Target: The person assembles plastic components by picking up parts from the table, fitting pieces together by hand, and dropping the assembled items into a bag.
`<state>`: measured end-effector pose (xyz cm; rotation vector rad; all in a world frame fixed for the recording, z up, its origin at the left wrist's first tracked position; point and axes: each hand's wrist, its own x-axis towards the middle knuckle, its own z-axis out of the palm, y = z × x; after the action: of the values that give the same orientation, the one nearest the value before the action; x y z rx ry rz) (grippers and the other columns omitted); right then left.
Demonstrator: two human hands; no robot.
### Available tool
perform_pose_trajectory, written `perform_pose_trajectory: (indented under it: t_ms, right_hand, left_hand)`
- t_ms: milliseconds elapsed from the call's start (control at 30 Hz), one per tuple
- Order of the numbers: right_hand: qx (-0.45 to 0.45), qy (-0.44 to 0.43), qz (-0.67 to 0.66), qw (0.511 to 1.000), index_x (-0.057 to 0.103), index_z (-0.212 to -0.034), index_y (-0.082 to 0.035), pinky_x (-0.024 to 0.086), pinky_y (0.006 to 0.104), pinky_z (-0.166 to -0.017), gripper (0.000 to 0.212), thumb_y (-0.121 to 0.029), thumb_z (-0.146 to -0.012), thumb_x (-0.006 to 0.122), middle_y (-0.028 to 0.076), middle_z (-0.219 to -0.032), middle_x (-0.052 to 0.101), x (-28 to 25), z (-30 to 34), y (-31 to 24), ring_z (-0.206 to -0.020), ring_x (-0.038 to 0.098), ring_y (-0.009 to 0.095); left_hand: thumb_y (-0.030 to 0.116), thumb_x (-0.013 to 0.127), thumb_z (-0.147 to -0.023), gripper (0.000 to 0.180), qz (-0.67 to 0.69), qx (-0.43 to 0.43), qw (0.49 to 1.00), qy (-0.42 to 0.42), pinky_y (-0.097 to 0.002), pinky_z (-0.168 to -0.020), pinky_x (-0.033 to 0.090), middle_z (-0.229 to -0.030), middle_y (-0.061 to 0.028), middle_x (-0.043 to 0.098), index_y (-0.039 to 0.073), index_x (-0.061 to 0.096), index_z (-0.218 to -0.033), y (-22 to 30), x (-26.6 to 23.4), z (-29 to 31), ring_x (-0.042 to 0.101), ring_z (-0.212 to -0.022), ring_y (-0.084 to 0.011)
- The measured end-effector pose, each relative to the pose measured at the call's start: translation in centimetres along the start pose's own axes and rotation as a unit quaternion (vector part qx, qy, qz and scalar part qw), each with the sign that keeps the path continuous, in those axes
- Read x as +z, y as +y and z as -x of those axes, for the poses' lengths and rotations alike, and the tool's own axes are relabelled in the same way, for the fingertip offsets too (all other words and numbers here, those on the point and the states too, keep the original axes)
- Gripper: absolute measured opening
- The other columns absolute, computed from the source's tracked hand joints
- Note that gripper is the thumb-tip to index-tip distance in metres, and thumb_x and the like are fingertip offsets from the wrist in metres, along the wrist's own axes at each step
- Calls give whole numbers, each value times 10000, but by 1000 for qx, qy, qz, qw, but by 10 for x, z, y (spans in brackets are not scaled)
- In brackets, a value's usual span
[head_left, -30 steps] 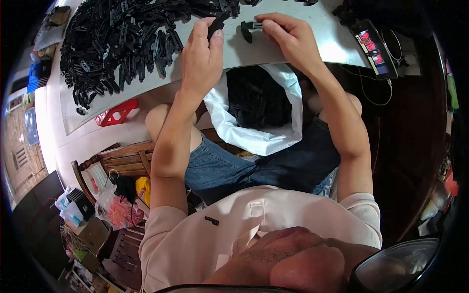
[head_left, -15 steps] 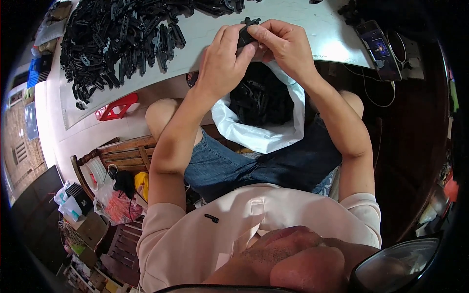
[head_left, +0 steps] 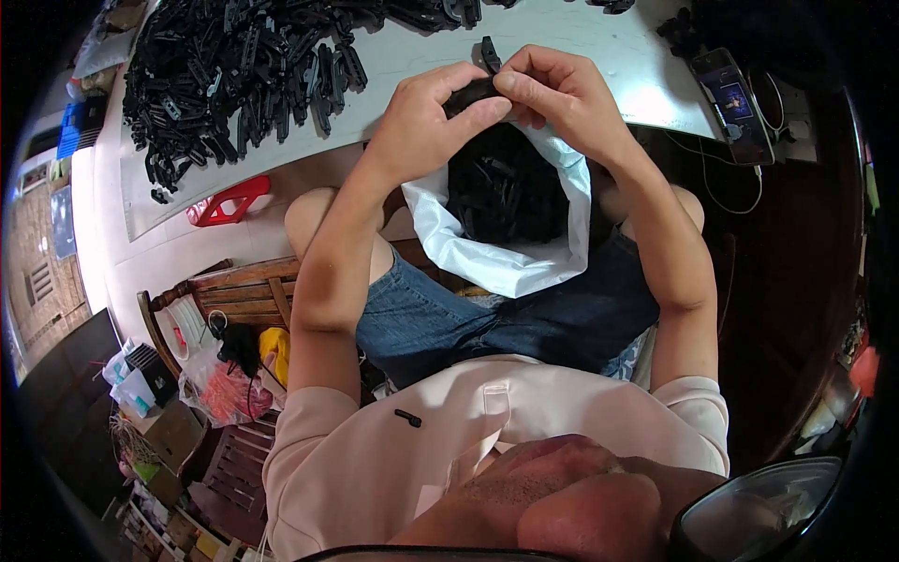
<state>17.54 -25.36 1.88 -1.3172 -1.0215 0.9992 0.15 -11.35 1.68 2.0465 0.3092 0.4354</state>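
Observation:
My left hand (head_left: 426, 122) grips a small black plastic part (head_left: 471, 96) at the table's front edge, thumb and fingers closed round it. Against the part's right end, my right hand (head_left: 567, 98) pinches with thumb and forefinger. A narrow black piece (head_left: 489, 53) stands out beyond the fingertips; whether it is joined to the held part I cannot tell. Just below both hands, a white bag (head_left: 501, 272) sits open between my thighs, with black parts (head_left: 506, 192) inside. A large heap of similar black parts (head_left: 220, 80) covers the table's left side.
The white table (head_left: 403, 47) spans the far side. On its right, a phone (head_left: 735, 103) is plugged into a white cable (head_left: 716, 187). A red plastic stool (head_left: 229, 201) stands under the table at left. A wooden bench (head_left: 239, 290) holds plastic bags (head_left: 225, 384) beside me.
The black part has turned in my fingers and now lies flatter. My left thumb has shifted along it, and a narrow black piece shows more plainly beyond the fingertips.

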Motion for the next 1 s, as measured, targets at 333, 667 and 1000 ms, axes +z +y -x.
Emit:
perform_pose_trajectory:
  t_ms: [333, 667, 1000]
  right_hand:
    - [-108, 132, 453, 875, 735, -1120, -120, 565, 397, -637, 217, -246, -945, 711, 100, -901, 740, 10, -14, 20, -716, 721, 297]
    - [-176, 98, 596, 777, 703, -1241, -172, 601, 402, -813, 298, -149, -946, 672, 48, -1266, 679, 0, -24, 31, -1156, 664, 242]
    - [-162, 63, 257, 951, 718, -1212, -80, 566, 305, -728, 257, -181, -977, 700, 80, -1000, 760, 4, -15, 19, -784, 692, 176]
  left_hand:
    - [396, 589, -1015, 358, -414, -25, 892, 182, -476, -807, 570, -1114, -125, 672, 165, 691, -1269, -35, -7, -29, 696, -991, -364]
    - [278, 701, -950, 268, -435, -41, 882, 175, -470, -819, 559, -1090, -169, 690, 58, 682, -1103, -35, -10, -17, 687, -1001, -368]
    - [243, 595, -1035, 312, 18, -161, 983, 84, -421, -839, 529, -997, -156, 687, 16, 587, -1249, -2, -9, -9, 683, -966, -285]
